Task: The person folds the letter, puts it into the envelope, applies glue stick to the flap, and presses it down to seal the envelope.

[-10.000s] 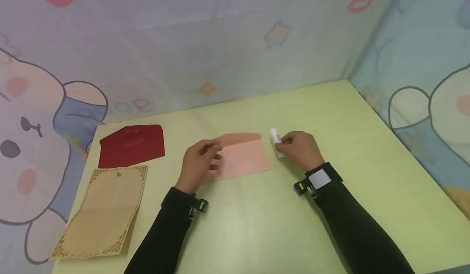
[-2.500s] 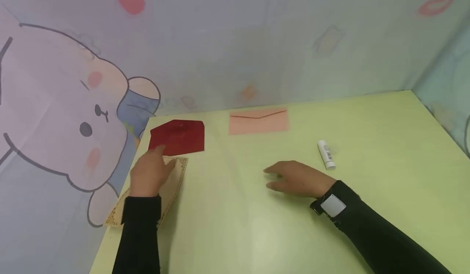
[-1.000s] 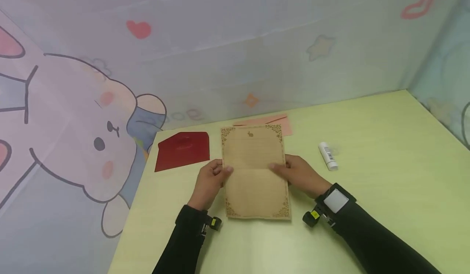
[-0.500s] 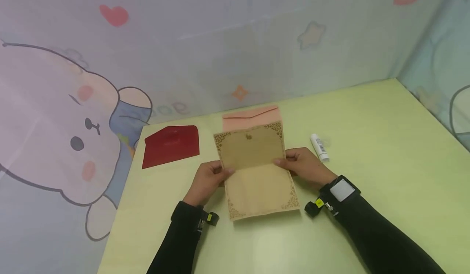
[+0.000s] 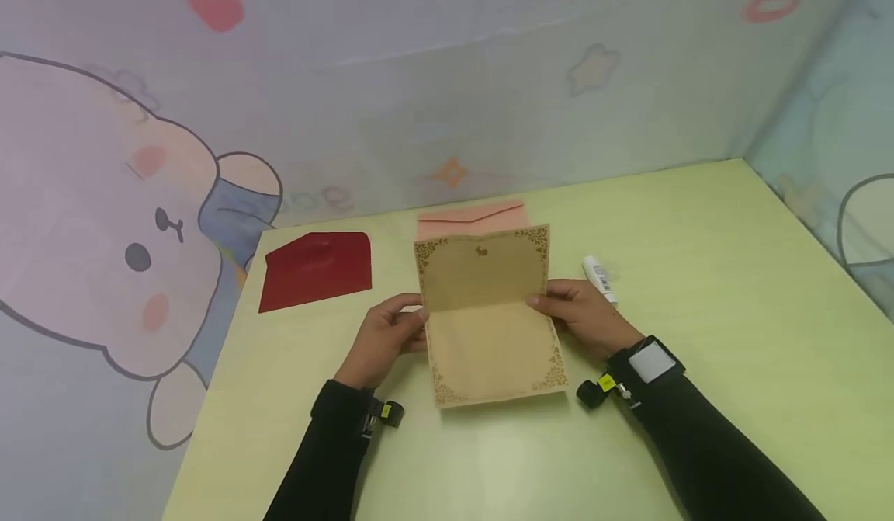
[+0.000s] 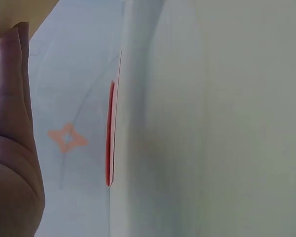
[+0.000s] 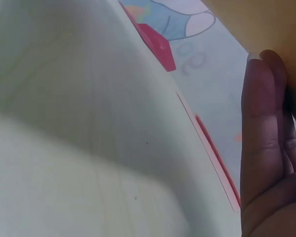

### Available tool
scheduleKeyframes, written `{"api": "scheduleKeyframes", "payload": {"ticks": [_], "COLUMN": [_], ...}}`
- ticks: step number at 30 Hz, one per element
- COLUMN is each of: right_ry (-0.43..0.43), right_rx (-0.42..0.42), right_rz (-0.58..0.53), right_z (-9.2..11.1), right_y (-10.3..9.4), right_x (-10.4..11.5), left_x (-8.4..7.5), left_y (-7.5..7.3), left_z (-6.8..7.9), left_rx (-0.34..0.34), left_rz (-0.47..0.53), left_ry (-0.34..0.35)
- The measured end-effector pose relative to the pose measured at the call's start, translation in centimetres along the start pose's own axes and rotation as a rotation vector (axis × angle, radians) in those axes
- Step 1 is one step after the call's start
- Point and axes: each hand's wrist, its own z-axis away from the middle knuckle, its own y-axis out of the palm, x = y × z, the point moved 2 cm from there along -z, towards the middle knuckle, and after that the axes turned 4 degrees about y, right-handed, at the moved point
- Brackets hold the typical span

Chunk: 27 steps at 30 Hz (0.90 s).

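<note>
A tan sheet of letter paper (image 5: 489, 319) with brown ornate corners and a small printed animal is held up over the table. It bends at a crease across its middle, so the top half tilts up. My left hand (image 5: 387, 335) pinches its left edge, thumb in front and fingers behind. On the right edge my right hand (image 5: 583, 311) grips it the same way, near the crease. In the right wrist view, fingers (image 7: 261, 108) lie behind the paper (image 7: 271, 24). The left wrist view shows fingers (image 6: 10, 89) at the paper's corner.
Behind the paper lies a pink envelope (image 5: 471, 216), its lower part hidden. A red envelope (image 5: 321, 269) with its flap opened out lies at the left. Beyond the right hand is a white glue stick (image 5: 598, 276). A printed cloth backdrop (image 5: 384, 78) borders the table (image 5: 670, 234).
Ten seconds ago the hands were at the pink envelope and glue stick. Since then the envelope was folded shut and moved back, the glue stick put down, and the letter paper lifted and bent at its crease.
</note>
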Motion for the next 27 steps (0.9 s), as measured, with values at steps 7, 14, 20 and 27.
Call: {"api": "scheduleKeyframes", "payload": {"ticks": [7,14,20,27], "right_ry": [-0.106,-0.088,-0.104,-0.285], "right_rx": [0.086,-0.031,-0.086,0.012], "right_rz": [-0.026,0.142,0.524,1.101], "right_z": [0.8,1.0,1.4,0.1], "right_y": [-1.1,-1.4,-0.9,5.4], "right_x": [0.0,0.9,3.2,8.0], "left_x": [0.1,-0.4,-0.4,-0.6], "left_y": [1.3,2.9,3.7,5.4], "left_z": [-0.5,-0.9,-0.6,-0.2], "left_rx": [-0.031,-0.170,-0.207,-0.094], "left_rz": [0.000,-0.109,-0.207,-0.173], "left_ry": [0.049,0.100,0.094,0.145]}}
